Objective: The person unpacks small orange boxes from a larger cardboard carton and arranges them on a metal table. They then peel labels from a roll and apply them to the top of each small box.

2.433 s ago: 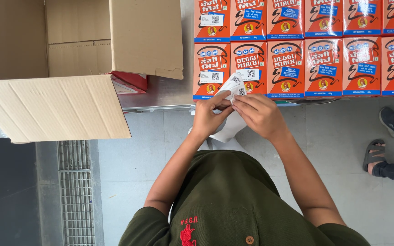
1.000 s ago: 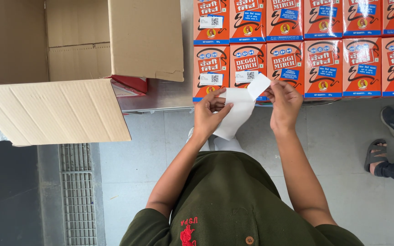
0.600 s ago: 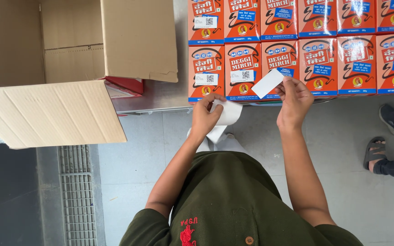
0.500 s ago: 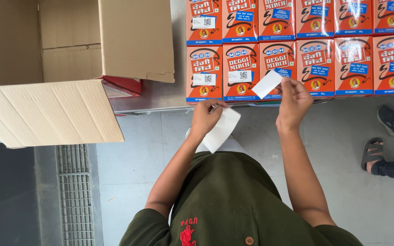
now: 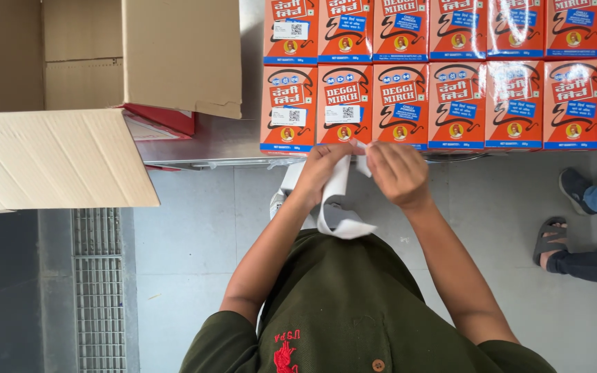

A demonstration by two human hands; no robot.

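While both hands [image 5: 361, 169] pinch it, white label strip [image 5: 336, 207] dangles

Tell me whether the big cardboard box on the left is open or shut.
Open. The cardboard box has its flaps spread: one wide flap sticks out toward the camera, and red packs show inside below another flap.

The right hand [image 5: 399, 173] covers the top end of the white paper strip [image 5: 336, 207], so its grip there cannot be made out. The cardboard carton [image 5: 105, 62] and the upper row of orange boxes [image 5: 437, 27] run off the top edge. A bystander's sandalled feet [image 5: 554, 238] are cut off at the right edge.
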